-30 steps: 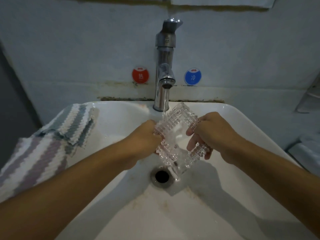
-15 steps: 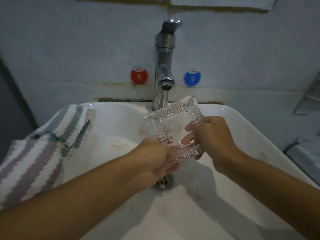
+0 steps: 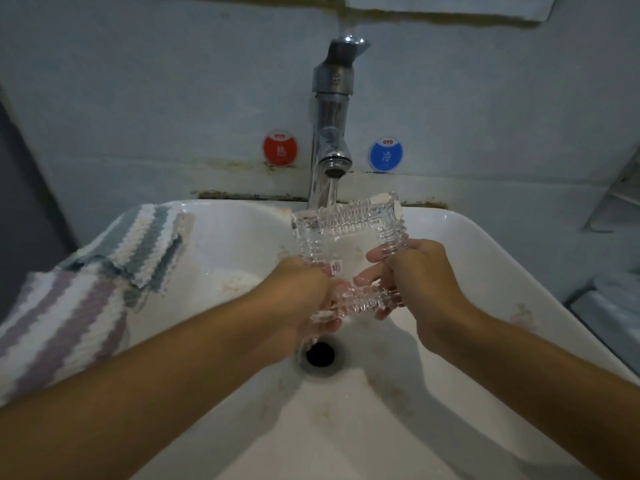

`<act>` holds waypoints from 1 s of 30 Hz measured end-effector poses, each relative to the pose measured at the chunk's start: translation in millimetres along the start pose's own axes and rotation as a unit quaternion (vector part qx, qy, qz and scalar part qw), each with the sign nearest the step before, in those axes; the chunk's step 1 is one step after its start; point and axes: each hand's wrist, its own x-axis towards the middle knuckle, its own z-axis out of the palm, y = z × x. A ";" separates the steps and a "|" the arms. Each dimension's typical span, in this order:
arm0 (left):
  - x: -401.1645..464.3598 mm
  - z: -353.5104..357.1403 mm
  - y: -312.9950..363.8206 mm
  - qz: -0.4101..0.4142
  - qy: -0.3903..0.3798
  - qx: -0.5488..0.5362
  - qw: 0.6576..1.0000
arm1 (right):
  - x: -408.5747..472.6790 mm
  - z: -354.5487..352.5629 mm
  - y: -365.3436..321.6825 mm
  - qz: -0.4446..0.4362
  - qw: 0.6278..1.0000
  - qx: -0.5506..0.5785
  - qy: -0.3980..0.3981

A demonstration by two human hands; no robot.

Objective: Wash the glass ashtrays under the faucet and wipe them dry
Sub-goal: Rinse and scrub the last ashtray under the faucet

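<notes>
Under the faucet (image 3: 330, 140), with water running from its spout, a square cut-glass ashtray (image 3: 346, 244) is held over the white sink (image 3: 485, 258), tilted so that its far rim catches the stream. This looks like the rinsing step, with the drying not yet begun; only this one ashtray is in sight.

On the near left side of the ashtray, the left hand (image 3: 301, 299) grips its lower corner, fingers curled round the ribbed edge just above the drain (image 3: 320, 355). To the right of the faucet's stream, the right hand (image 3: 412, 271) grips the right-hand edge, its fingers (image 3: 375, 254) bent over the rim and into the bowl, the thumb side hidden behind the glass.

My guess is the next move wants the piece turned under the water so every ribbed side is flushed, then a reach leftward from the faucet to the striped cloth (image 3: 104, 271) draped over the sink's left rim. Wet glass with sharp ridges will be slippery, so both hands need a firm hold while turning it.
</notes>
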 end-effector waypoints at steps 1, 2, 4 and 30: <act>0.2 -0.7 -0.4 0.002 0.006 0.002 1.000 | -0.3 0.5 0.1 0.001 1.000 -0.001 -0.002; 0.2 -1.1 -1.2 0.002 0.010 0.006 1.000 | -0.6 1.4 0.1 0.000 1.000 -0.004 -0.004; 0.9 -1.7 -3.7 0.003 0.008 0.014 1.000 | -0.7 2.7 0.2 -0.004 1.000 -0.010 -0.006; 2.1 -30.5 27.1 0.209 0.088 0.374 0.899 | 8.2 -1.3 4.9 -0.033 0.999 -0.023 -0.037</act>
